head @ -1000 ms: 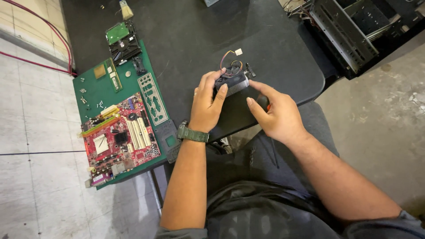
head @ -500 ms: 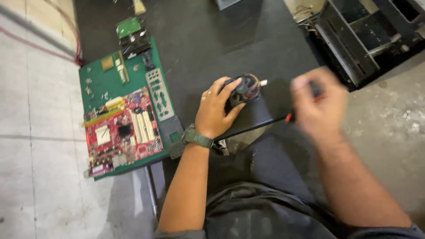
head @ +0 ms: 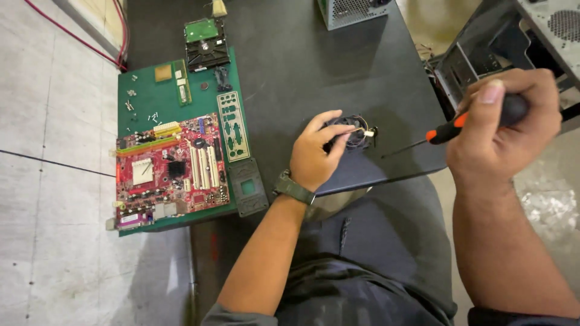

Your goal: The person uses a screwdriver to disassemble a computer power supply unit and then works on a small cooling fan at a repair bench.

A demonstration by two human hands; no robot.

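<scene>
My left hand (head: 315, 154) pinches the small black fan (head: 353, 134) on the dark table (head: 302, 66), while right of the fan my right hand (head: 504, 130) grips the orange-and-black screwdriver (head: 450, 130).

The black fan (head: 353, 130) is largely covered by the left hand (head: 317, 151). The screwdriver (head: 450, 130) handle is enclosed in the right hand (head: 504, 130). The computer case (head: 513, 42) is cut off by the top and right edges.

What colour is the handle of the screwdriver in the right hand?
Black with an orange collar, on the screwdriver in the right hand; head view.
</scene>
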